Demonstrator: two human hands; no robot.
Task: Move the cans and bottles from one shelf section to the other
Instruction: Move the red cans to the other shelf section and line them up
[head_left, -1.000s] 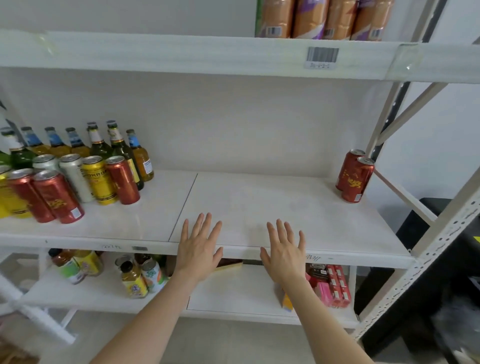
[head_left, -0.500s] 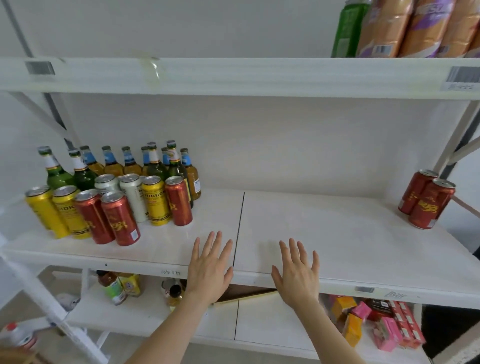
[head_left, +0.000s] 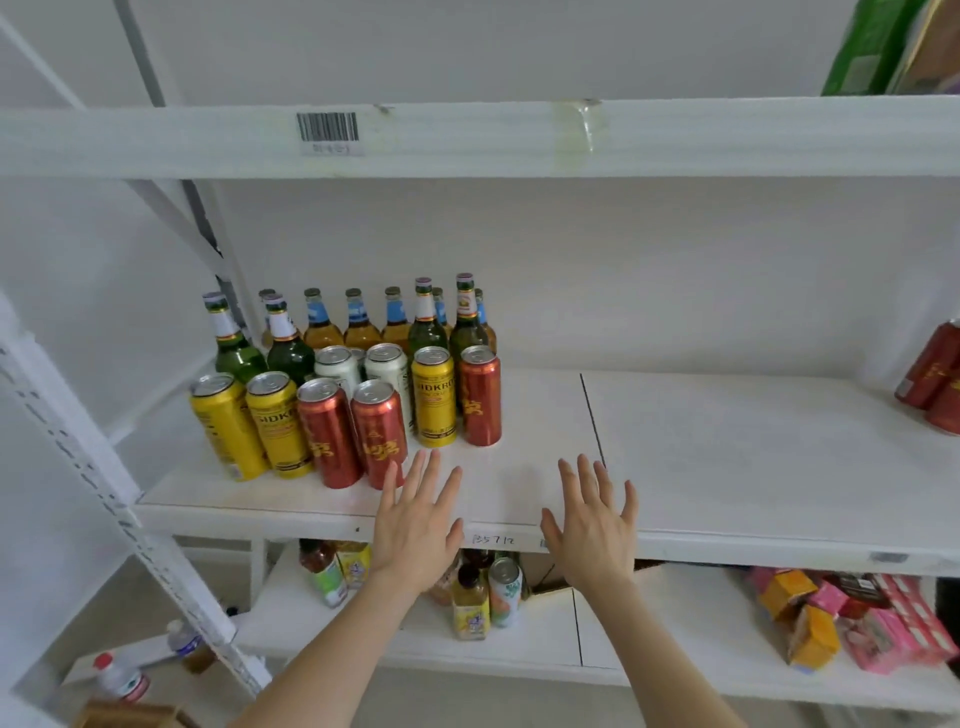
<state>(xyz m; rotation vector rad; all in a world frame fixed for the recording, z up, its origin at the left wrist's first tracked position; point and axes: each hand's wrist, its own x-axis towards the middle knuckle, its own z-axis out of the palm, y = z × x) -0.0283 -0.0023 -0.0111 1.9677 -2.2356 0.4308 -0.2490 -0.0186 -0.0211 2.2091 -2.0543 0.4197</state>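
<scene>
Both hands have drifted left along the shelf (head_left: 727, 467) with the view: the left hand (head_left: 415, 530) now hovers just short of the red cans (head_left: 379, 431), where half a second ago it was well clear of them, and the right hand (head_left: 592, 535) sits at the seam (head_left: 592, 415) between the two sections. On both hands the fingers (head_left: 423, 473) are straight and spread apart, holding nothing; I cannot tell whether the palms touch the shelf. Everything still to go stands in the left section: three red cans, three yellow cans (head_left: 434, 397), and two white cans (head_left: 388, 366) with a sliver of a possible third between them. Behind are four green bottles (head_left: 288, 353) and a row of amber bottles (head_left: 358, 327) with blue neck labels, at least five, though some overlap too much to count. Two yellow cans read "SIDKRO", the rest curving away; the gold characters on the red ones I cannot read. In the right section a red pair (head_left: 930, 369) is cut off by the frame edge. Handwriting (head_left: 493, 540) on the shelf's front looks like "B5712". Above, a barcode label (head_left: 328, 132) has print too blurred to read. Below, small drinks (head_left: 470, 603) stand partly hidden behind the wrists.
</scene>
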